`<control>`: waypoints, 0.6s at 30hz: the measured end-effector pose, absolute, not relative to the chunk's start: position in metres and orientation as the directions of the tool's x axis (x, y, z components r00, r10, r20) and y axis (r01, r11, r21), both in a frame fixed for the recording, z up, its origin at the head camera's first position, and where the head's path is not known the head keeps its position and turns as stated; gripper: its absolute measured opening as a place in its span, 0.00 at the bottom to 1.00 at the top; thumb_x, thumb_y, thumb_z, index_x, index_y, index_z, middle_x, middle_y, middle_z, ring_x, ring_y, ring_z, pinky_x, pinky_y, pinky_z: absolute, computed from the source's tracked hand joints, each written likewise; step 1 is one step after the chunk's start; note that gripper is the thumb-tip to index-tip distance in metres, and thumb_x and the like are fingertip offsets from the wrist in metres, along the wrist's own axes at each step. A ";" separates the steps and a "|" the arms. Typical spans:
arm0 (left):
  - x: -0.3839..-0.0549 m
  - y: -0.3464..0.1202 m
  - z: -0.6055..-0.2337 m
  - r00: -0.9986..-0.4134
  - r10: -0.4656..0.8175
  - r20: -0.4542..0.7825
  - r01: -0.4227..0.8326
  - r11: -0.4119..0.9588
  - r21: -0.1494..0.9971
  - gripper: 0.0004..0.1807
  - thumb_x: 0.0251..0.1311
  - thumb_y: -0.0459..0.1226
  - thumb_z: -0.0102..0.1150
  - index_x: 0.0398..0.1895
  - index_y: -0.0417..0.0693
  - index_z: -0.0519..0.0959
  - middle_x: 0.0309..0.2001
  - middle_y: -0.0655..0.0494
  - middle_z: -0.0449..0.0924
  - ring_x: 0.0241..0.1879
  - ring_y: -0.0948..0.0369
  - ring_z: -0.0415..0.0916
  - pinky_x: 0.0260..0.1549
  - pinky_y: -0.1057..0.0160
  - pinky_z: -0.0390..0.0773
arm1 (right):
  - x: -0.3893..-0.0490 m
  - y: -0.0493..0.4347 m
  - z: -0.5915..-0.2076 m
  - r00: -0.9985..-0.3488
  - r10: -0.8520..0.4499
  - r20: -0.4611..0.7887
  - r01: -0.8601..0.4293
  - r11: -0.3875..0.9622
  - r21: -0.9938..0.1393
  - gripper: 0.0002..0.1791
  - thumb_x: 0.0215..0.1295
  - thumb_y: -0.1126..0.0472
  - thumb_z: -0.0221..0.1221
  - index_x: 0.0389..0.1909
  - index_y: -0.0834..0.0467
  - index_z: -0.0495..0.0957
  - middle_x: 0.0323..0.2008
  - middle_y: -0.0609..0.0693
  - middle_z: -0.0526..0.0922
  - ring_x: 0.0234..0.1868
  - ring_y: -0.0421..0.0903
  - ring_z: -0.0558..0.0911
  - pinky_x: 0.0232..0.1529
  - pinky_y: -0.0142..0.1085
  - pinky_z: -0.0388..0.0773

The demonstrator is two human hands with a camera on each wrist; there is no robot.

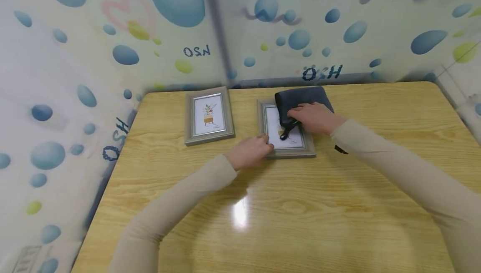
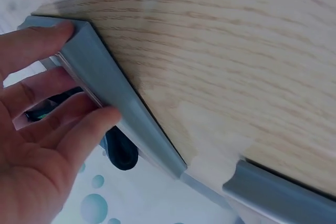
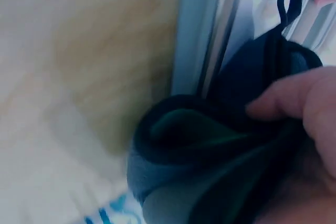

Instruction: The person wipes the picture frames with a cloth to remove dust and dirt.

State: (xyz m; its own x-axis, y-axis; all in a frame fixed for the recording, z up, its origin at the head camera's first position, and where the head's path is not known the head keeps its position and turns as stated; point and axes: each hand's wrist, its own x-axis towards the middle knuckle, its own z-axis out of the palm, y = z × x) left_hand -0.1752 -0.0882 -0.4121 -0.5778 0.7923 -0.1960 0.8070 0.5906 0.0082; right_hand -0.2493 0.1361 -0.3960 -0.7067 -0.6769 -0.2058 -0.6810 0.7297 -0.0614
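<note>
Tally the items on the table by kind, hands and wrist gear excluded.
Picture frames: 2
Dark cloth items: 1
Total: 3

The left arm (image 1: 188, 193) and right arm (image 1: 391, 164), both bent at the elbow (each in a long beige sleeve), reach forward and angle inward. The left hand (image 1: 251, 152) grips with bent fingers; the right hand (image 1: 315, 117), slightly farther forward, pinches with its thumb (image 3: 283, 98) extended.
</note>
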 end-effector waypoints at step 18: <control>-0.178 -0.089 -0.412 -0.576 0.789 -0.214 0.801 0.597 0.047 0.13 0.58 0.35 0.66 0.46 0.44 0.82 0.44 0.46 0.78 0.37 0.57 0.78 0.36 0.63 0.79 | -0.241 0.116 -0.405 -0.639 -0.746 -0.187 -0.747 0.660 -0.079 0.26 0.67 0.72 0.53 0.67 0.57 0.69 0.67 0.57 0.68 0.65 0.58 0.67 0.56 0.54 0.70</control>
State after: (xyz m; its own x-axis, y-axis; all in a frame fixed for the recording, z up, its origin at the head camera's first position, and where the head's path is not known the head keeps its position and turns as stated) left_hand -0.1782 -0.0887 -0.4118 -0.5761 0.7889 -0.2139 0.8006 0.5974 0.0472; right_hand -0.2406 0.1162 -0.4052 -0.6392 -0.7459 -0.1872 -0.7471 0.6600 -0.0788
